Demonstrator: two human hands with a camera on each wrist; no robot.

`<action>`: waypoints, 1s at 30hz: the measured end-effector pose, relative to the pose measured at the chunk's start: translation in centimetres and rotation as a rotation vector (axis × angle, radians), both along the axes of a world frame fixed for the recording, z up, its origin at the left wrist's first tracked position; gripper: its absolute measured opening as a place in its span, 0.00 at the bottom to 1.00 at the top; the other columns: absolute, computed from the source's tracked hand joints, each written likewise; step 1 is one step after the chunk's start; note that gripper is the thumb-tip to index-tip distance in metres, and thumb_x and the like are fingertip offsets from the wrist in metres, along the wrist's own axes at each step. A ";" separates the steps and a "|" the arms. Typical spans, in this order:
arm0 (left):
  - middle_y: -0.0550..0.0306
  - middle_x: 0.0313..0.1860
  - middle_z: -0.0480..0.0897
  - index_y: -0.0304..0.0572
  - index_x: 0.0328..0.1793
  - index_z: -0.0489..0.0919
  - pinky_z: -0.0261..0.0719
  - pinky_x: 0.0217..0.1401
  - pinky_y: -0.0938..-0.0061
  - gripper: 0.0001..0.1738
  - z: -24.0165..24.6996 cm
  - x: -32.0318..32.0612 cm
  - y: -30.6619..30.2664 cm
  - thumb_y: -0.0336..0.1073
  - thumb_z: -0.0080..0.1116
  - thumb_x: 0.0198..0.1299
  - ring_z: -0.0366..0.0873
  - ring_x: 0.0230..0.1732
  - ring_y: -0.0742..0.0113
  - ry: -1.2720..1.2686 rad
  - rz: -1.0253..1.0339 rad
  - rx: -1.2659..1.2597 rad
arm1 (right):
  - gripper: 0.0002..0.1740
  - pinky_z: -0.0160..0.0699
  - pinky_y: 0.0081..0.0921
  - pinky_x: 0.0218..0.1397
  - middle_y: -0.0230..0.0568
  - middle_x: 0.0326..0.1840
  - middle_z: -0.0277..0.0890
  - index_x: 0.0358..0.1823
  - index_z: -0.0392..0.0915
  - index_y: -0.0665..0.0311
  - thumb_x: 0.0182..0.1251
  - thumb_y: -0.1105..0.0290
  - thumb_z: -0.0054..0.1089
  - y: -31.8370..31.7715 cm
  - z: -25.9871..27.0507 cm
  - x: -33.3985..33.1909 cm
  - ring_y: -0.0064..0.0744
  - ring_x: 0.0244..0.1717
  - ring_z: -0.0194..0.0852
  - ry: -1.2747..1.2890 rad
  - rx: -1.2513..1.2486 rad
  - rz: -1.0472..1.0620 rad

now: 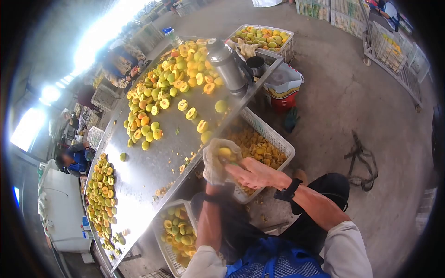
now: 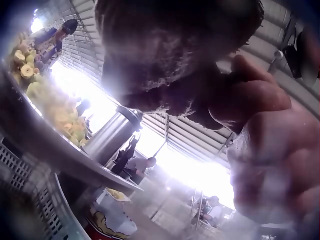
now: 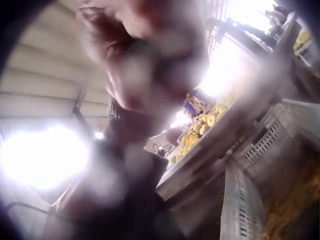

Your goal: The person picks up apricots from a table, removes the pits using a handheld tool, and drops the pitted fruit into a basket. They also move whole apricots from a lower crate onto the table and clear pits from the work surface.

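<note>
My left hand [image 1: 217, 167], in a pale work glove, grips a yellow-green fruit [image 1: 225, 151] above the table's near edge. Against it is my bare right hand [image 1: 257, 173], its fingers curled round a small tool [image 1: 224, 161] that is mostly hidden and touches the fruit. In the left wrist view the gloved left hand [image 2: 170, 55] is dark, with the bare right hand [image 2: 275, 140] beside it. The right wrist view shows the right hand [image 3: 150, 55] blurred, hiding the tool. Below both hands stands a white crate [image 1: 288, 155] of orange-brown fruit pieces.
Halved fruit [image 1: 155, 92] lies heaped on the metal table [image 1: 160, 162], beside a steel thermos [image 1: 227, 65] and a dark cup [image 1: 256, 66]. Another fruit crate [image 1: 162, 236] stands below the near edge. A red bag [image 1: 282, 102] and a strap [image 1: 364, 162] are on the floor. People work beyond.
</note>
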State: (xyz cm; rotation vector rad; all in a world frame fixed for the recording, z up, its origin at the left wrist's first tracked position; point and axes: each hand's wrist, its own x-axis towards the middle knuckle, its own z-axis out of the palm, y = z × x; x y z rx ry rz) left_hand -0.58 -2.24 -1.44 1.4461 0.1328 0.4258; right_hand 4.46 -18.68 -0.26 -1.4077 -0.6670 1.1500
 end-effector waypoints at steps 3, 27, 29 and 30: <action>0.51 0.28 0.84 0.37 0.37 0.82 0.79 0.33 0.72 0.33 -0.7 0.7 -0.3 0.56 0.40 0.84 0.81 0.28 0.62 0.005 0.012 -0.231 | 0.33 0.68 0.36 0.26 0.35 0.18 0.64 0.30 0.77 0.74 0.88 0.48 0.52 0.5 -0.5 -0.4 0.27 0.21 0.66 -0.055 0.019 -0.070; 0.53 0.39 0.85 0.37 0.51 0.84 0.74 0.44 0.70 0.25 1.9 -25.5 17.1 0.52 0.46 0.83 0.78 0.43 0.69 0.600 0.782 0.539 | 0.24 0.75 0.50 0.23 0.52 0.19 0.77 0.38 0.67 0.63 0.82 0.51 0.62 1.8 -2.7 -1.3 0.60 0.22 0.80 -1.143 0.069 -0.376; 0.51 0.44 0.84 0.35 0.55 0.83 0.75 0.50 0.69 0.22 0.0 -27.2 18.2 0.47 0.46 0.82 0.78 0.48 0.66 0.749 0.763 0.589 | 0.24 0.74 0.50 0.22 0.52 0.18 0.76 0.38 0.67 0.63 0.82 0.50 0.61 1.9 -2.8 -1.5 0.60 0.21 0.80 -1.135 0.038 -0.348; 0.50 0.47 0.84 0.34 0.57 0.82 0.75 0.53 0.68 0.21 -0.9 -27.8 18.6 0.45 0.46 0.82 0.78 0.50 0.64 0.791 0.755 0.592 | 0.24 0.75 0.51 0.23 0.54 0.18 0.75 0.37 0.68 0.65 0.82 0.51 0.61 1.9 -2.8 -1.5 0.62 0.22 0.80 -1.128 0.044 -0.351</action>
